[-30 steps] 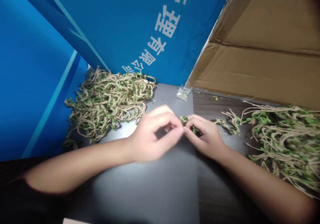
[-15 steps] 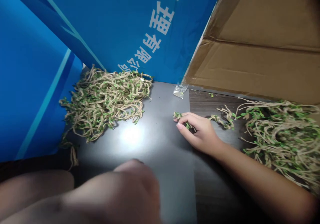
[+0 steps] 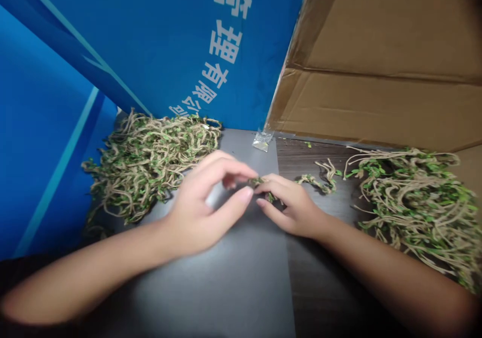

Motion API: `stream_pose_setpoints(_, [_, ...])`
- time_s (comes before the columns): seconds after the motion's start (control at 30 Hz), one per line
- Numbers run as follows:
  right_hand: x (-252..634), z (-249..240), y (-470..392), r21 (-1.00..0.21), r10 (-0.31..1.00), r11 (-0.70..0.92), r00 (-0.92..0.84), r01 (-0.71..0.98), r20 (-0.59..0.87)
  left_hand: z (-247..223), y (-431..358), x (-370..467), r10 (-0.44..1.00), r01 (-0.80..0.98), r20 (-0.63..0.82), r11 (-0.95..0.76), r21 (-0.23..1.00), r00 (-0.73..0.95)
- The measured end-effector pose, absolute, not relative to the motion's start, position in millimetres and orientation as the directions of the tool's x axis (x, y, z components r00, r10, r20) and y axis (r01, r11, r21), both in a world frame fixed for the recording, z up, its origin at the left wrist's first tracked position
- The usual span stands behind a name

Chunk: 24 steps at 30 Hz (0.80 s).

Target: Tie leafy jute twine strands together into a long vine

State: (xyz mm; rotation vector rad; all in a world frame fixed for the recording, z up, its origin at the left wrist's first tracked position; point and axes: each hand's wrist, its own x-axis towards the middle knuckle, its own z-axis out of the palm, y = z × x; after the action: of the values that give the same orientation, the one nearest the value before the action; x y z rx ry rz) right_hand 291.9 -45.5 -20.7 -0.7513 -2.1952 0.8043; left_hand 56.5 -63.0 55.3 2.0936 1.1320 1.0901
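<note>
A short length of leafy twine [image 3: 271, 197], tan cord with small green leaves, lies between my two hands just above the grey surface. My right hand [image 3: 291, 205] is closed around it, covering most of its length. At its left end, my left hand [image 3: 211, 205] has curved fingers, with thumb and index finger pinching about the tip. Just right of my right hand, another leafy twine piece [image 3: 320, 183] with frayed ends rests on the dark wood surface.
A tangled heap of leafy twine [image 3: 150, 162] lies at the left, against a blue panel [image 3: 150, 41] with white characters. A second heap [image 3: 422, 202] fills the right side. Behind stands a cardboard box [image 3: 376, 102]. A small clear plastic packet [image 3: 262, 141] sits near its corner.
My left hand has come in from the lower left, where only a blurred shape showed, to the twine's left end. My right hand keeps its hold. The view has shifted slightly.
</note>
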Motion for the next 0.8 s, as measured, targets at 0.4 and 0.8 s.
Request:
stream_pose_setpoints(0.4, [294,-28,-48,-0.655,0.768,0.630,-0.461,0.417,0.445,-6,-41,58,0.756,0.386,0.449,-0.639,0.665,0.477])
stream_pose_setpoints(0.8, [293,-25,-44,-0.609,0.831,0.556,-0.386,0.566,0.400,-1,-40,54,0.842,0.572,0.479,-0.527,0.629,0.248])
